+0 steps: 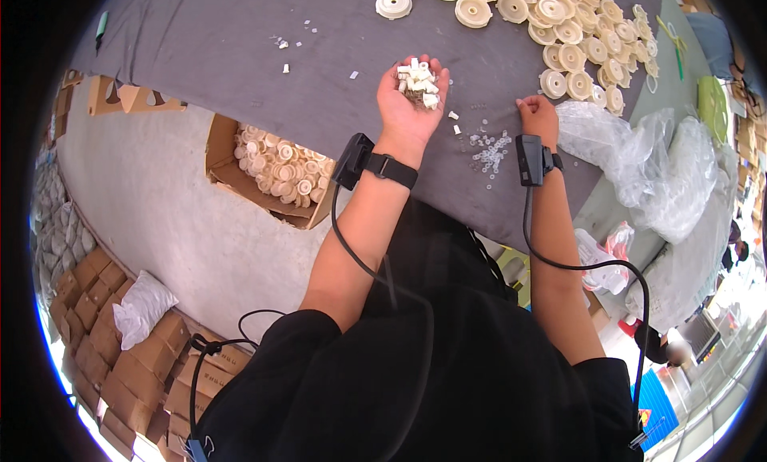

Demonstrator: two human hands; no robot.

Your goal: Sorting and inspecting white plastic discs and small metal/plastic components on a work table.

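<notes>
My left hand (404,120) is turned palm up over the dark grey table cover (319,79), its fingers curled around a heap of small white plastic pieces (419,75). Some tiny brownish-grey bits lie among them in the palm, too small to name. To the right, my right hand (539,115) is low over the cover, fingers pressed together; whatever is between them, if anything, is hidden. Between the two hands lies a scatter of small translucent rings (490,153), with two loose white pieces (455,123) beside it.
Cream plastic wheels (571,32) are heaped at the far right. Clear plastic bags (655,162) hang over the right edge. A cardboard box (264,202) of similar wheels stands below the table at left. Cables run from both wrist devices. Stacked cartons (128,382) stand lower left.
</notes>
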